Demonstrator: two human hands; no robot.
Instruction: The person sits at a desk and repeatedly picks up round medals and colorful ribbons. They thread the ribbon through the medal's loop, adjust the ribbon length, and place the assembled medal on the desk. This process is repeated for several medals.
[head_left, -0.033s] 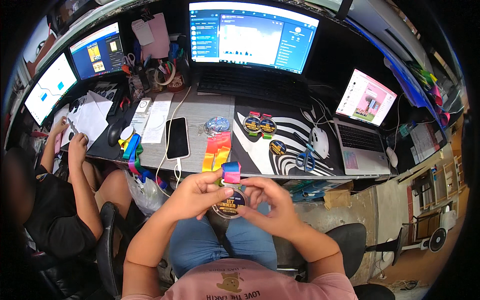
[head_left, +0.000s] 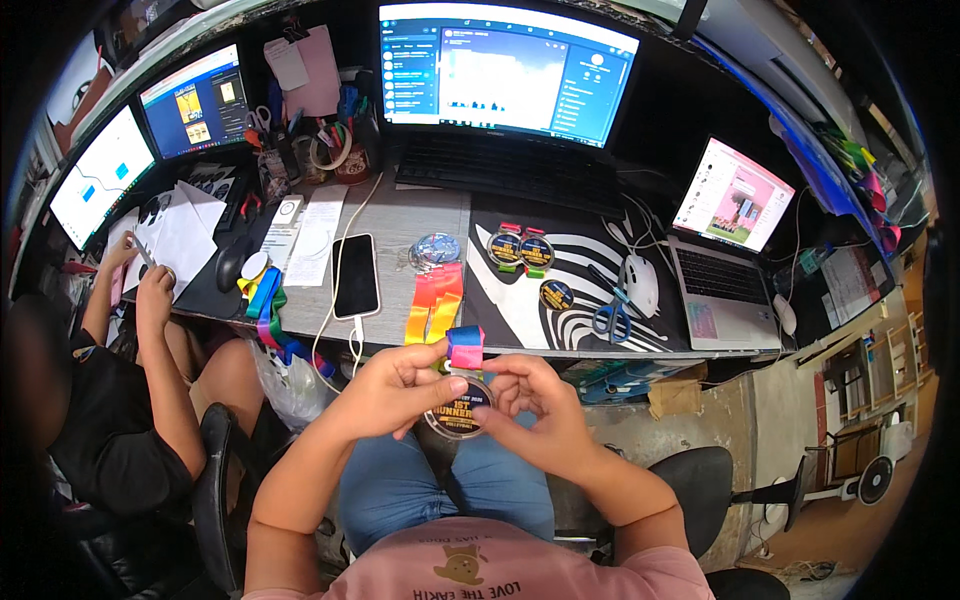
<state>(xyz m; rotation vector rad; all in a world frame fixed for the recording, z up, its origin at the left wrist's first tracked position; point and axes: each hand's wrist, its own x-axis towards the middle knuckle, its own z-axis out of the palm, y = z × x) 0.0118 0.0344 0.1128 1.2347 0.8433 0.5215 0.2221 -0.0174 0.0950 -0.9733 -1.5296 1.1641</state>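
Over my lap I hold a round medal (head_left: 458, 410) with a dark printed face and a clear rim. My left hand (head_left: 405, 385) is closed on it, thumb on the upper left of its face. From its top rises a folded ribbon (head_left: 466, 350) in blue, pink and green. My right hand (head_left: 535, 410) grips the medal's right side, thumb over the edge of the face and fingers curled behind. Beyond, on the desk, lie a medal with an orange-yellow ribbon (head_left: 432, 300), two similar dark medals (head_left: 519, 250) side by side, and a loose dark disc (head_left: 556, 294).
Blue-handled scissors (head_left: 611, 320) and a white mouse (head_left: 640, 285) lie on the zebra-patterned mat. A phone (head_left: 356, 280) on a cable, a keyboard (head_left: 510, 178) and a laptop (head_left: 725, 290) share the desk. At left, a co-worker (head_left: 130, 400) handles scissors above white papers.
My right thumb has shifted slightly across the medal's right side, and the medal has turned a little. My left hand keeps its hold. The desk things stay put.
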